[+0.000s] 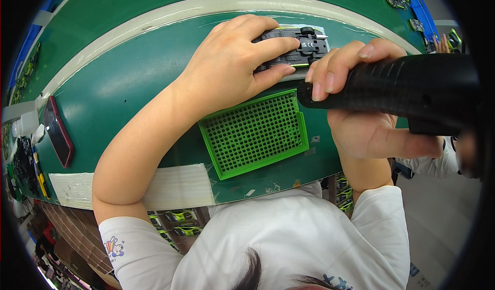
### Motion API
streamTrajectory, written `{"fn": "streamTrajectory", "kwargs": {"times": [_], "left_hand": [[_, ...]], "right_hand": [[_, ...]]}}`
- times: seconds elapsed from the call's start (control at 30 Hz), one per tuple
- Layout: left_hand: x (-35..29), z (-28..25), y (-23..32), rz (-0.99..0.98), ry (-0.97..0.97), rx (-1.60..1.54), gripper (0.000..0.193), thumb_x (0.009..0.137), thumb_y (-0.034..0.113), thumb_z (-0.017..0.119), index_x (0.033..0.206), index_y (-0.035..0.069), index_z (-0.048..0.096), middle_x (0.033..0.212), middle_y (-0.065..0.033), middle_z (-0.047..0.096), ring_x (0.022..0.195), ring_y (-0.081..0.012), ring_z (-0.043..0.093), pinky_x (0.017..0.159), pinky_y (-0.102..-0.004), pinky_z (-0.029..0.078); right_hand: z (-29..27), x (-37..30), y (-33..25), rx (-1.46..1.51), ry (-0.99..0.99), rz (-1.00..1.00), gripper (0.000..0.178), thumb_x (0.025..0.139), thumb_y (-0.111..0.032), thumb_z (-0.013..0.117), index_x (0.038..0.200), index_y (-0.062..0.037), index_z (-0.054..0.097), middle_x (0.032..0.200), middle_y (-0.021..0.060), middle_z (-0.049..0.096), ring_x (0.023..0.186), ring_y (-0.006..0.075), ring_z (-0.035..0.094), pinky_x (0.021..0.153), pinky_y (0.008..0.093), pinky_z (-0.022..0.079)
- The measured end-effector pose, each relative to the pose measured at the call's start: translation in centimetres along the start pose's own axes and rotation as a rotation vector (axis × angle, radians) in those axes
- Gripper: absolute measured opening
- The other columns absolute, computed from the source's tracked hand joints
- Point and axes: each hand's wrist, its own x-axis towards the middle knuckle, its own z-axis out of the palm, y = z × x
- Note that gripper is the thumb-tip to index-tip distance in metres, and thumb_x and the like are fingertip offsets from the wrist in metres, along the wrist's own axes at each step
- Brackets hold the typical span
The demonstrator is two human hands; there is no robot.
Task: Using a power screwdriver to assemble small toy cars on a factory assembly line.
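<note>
A toy car lies upside down on the green table, its black underside and wheels facing up. My left hand reaches over it from the left, the fingers and thumb closed around its body and pressing it down. My right hand is wrapped around a black electric screwdriver, whose body runs off to the right. Its narrow end is close to the near side of the car; the tip cannot be made out. Just below sits a bright green perforated tray, with dark dots filling its grid of holes.
A phone with a red edge lies at the left. Beyond a cream strip runs a further green surface. More toy cars sit below the near table edge. Another person's hand shows at the far right.
</note>
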Motion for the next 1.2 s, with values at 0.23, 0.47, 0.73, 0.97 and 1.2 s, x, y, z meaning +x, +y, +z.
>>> {"fn": "streamTrajectory", "kwargs": {"times": [0.23,0.47,0.73,0.97,1.2], "left_hand": [[0.2,0.1,0.1,0.000,0.001,0.006,0.039,0.081,0.022,0.075,0.118,0.015,0.068,0.117,-0.0161,0.062,0.106,-0.0350,0.060,0.089,-0.0422,0.050],[0.1,0.0,0.1,-0.010,-0.002,0.011,0.039,0.080,0.021,0.076,0.118,0.015,0.069,0.117,-0.0151,0.062,0.105,-0.0338,0.060,0.089,-0.0418,0.050],[0.5,-0.3,0.4,0.002,-0.040,0.012,0.042,0.079,0.018,0.077,0.119,0.012,0.068,0.117,-0.0139,0.061,0.103,-0.0327,0.060,0.089,-0.0415,0.049],[0.4,-0.7,0.4,-0.019,-0.079,0.008,0.046,0.075,0.015,0.079,0.119,0.011,0.067,0.118,-0.0162,0.060,0.104,-0.0355,0.060,0.088,-0.0436,0.049],[0.9,-0.6,0.6,-0.028,-0.097,-0.003,0.045,0.074,0.015,0.079,0.118,0.010,0.067,0.119,-0.0166,0.060,0.106,-0.0364,0.060,0.090,-0.0443,0.048]], "right_hand": [[-0.5,-0.2,-0.4,0.016,-0.024,0.030,0.113,0.057,-0.100,0.042,0.121,-0.0065,0.047,0.086,0.0096,0.059,0.069,0.0190,0.057,0.064,0.0330,0.047],[-1.4,1.1,-1.9,0.093,-0.046,0.021,0.112,0.061,-0.098,0.045,0.127,-0.0070,0.046,0.089,0.0081,0.058,0.071,0.0185,0.057,0.068,0.0345,0.045],[-5.4,5.0,-4.6,-0.120,-0.080,-0.042,0.112,0.060,-0.100,0.043,0.129,-0.0112,0.053,0.093,0.0046,0.054,0.079,0.0179,0.050,0.077,0.0371,0.039],[-7.4,5.7,-2.3,-0.077,-0.196,-0.045,0.115,0.059,-0.101,0.040,0.128,-0.0100,0.053,0.094,0.0053,0.057,0.077,0.0178,0.055,0.074,0.0348,0.041],[-6.6,5.5,-2.1,-0.059,-0.200,-0.036,0.114,0.061,-0.101,0.040,0.127,-0.0081,0.052,0.092,0.0082,0.058,0.075,0.0177,0.056,0.070,0.0322,0.043]]}}
